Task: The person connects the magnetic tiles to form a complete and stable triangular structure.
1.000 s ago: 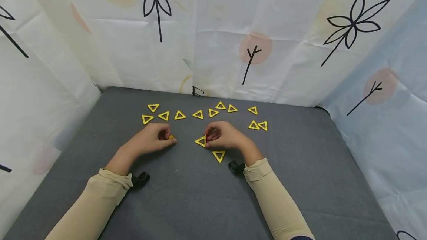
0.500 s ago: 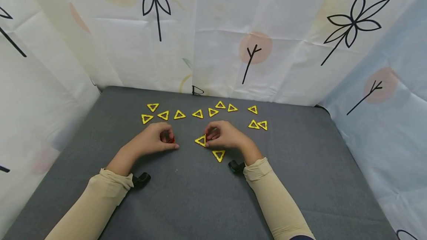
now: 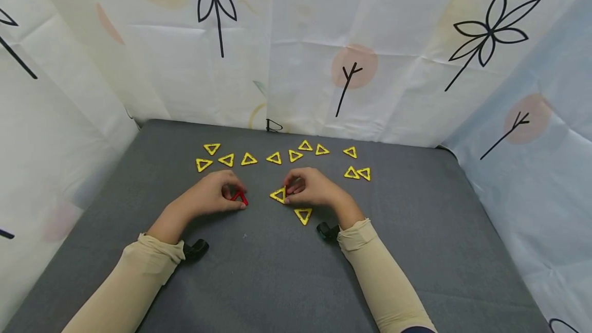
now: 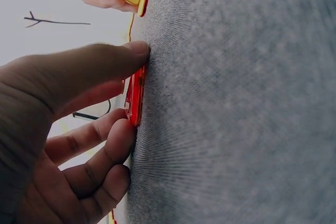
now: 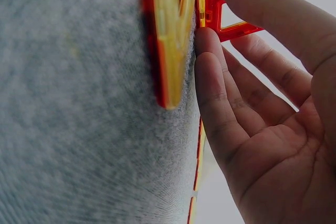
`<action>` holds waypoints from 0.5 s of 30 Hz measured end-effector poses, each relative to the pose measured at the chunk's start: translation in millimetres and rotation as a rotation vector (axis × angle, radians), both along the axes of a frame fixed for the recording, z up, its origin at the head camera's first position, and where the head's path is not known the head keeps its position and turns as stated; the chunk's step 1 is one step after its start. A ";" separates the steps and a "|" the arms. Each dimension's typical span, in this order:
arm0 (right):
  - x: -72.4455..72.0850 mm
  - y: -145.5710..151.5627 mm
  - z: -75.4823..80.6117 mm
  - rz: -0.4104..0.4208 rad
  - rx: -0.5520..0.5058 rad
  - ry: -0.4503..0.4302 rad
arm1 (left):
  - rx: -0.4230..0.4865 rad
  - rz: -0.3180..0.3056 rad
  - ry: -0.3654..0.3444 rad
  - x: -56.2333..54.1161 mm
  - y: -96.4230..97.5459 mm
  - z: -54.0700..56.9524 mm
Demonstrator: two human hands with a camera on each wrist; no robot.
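Observation:
My left hand point(image 3: 214, 191) pinches a red triangular magnetic tile point(image 3: 240, 197) between thumb and fingers, close over the grey table. In the left wrist view that tile shows nearly edge-on, the thumb at one end and fingertips at the other. To its right, my right hand point(image 3: 313, 187) grips a yellow-faced triangular magnetic tile point(image 3: 277, 195) by one side; it stands tilted up, and its red back point(image 5: 214, 17) faces the right wrist camera. Another yellow triangular tile point(image 3: 303, 216) lies flat just below the right hand, one point toward the person.
Several yellow triangular tiles point(image 3: 248, 159) lie in a loose band along the back of the grey table point(image 3: 268, 271). Two of them point(image 3: 358, 173) nearly meet at the right. A patterned white curtain point(image 3: 300, 24) hangs behind the table and along both sides.
The tile in my left hand has turned over: a yellow corner showed at first, then a red sliver, now its red face. The right hand and its tile have stayed put.

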State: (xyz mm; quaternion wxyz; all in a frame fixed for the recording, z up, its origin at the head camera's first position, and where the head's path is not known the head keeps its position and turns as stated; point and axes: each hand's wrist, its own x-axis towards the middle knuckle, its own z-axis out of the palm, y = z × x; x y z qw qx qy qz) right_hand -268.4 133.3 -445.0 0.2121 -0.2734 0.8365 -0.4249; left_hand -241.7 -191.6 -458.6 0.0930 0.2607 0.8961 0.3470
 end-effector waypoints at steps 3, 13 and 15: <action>-0.2 -0.7 0.9 0.002 0.004 -0.002 | -0.004 -0.016 -0.014 0.7 -1.8 0.9; -1.1 -2.4 0.9 -0.017 0.016 -0.008 | -0.029 -0.021 -0.051 -0.4 -1.9 7.9; -1.4 -2.6 0.7 -0.020 0.015 -0.010 | -0.036 -0.016 -0.046 -1.0 -2.1 8.9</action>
